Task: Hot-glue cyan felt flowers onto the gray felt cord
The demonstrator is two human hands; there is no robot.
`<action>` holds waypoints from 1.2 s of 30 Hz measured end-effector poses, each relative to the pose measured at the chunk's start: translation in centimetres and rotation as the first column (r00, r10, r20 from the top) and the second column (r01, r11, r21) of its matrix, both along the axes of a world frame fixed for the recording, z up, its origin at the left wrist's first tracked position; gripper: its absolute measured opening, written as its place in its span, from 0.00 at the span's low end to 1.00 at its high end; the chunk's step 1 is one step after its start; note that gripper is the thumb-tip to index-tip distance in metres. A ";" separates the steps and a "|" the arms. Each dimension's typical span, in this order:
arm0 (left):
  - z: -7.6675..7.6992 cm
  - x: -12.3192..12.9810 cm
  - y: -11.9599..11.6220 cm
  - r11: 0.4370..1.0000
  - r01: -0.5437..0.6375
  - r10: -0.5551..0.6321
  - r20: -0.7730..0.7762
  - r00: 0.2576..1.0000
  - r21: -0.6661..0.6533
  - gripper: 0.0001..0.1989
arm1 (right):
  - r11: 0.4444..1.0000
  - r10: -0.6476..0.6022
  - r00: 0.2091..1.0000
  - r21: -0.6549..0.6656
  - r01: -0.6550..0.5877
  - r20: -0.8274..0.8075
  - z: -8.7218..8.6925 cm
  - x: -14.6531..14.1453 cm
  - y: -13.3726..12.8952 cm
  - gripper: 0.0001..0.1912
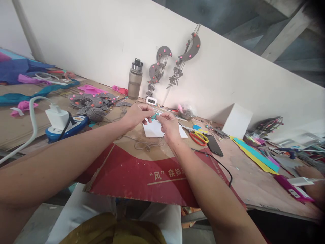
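Between both hands is a small teal piece [154, 116], pinched at its two ends; its exact kind is too small to make out. My left hand [138, 117] grips it from the left with thumb and fingertips. From the right, my right hand [168, 126] holds the other end between thumb and fingers. Beneath them lies a white sheet [152, 130] on red-and-brown cardboard [137, 176]. A loose grey string [146, 145] trails over the cardboard in front of the sheet. Scissors with red and yellow handles [199, 138] lie right of my right hand.
A water bottle [134, 79] stands against the wall, near a small digital clock [151, 101]. At left are a blue power strip [67, 128] and a grey yarn ball [95, 114]. A phone [214, 145] lies beyond the scissors. Another person's hand [308, 173] rests at far right.
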State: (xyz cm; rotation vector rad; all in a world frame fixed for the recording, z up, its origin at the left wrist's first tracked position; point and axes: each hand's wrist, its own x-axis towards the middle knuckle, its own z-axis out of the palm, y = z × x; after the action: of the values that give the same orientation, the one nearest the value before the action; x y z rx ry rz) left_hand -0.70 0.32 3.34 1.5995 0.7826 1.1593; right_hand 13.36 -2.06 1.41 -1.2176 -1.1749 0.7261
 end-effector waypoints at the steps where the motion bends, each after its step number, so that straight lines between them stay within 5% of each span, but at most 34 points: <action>1: -0.1 0.0 0.0 1.000 0.006 -0.006 0.005 1.000 0.000 0.04 | 1.000 0.023 0.998 -0.004 -0.023 -0.060 0.1 -0.1 -0.1 0.12; 11: -0.5 0.1 0.3 0.998 0.051 -0.049 0.084 0.995 -0.024 0.05 | 0.988 0.112 0.950 -0.071 -0.138 -0.290 0.7 -0.5 -0.6 0.17; 23: -0.9 0.2 0.7 0.983 0.143 -0.119 0.185 0.976 -0.119 0.05 | 0.998 0.055 0.992 -0.026 -0.058 -0.110 0.5 -0.9 -0.8 0.09; 30: -1.4 0.1 1.7 0.938 0.283 -0.243 0.203 0.948 -0.198 0.08 | 0.997 0.041 0.987 -0.064 -0.052 -0.156 0.5 -0.7 -0.8 0.08; 36: -1.3 0.2 1.3 0.964 0.222 -0.201 0.145 0.969 -0.146 0.09 | 0.997 0.020 0.990 -0.073 -0.031 -0.138 0.3 -0.6 -0.5 0.07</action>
State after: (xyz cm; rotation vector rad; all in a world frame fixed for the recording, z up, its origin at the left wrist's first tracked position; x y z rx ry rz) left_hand -0.49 1.60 2.05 1.4210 0.5893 1.0078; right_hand 12.81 -2.59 1.76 -1.1969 -1.0589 0.8668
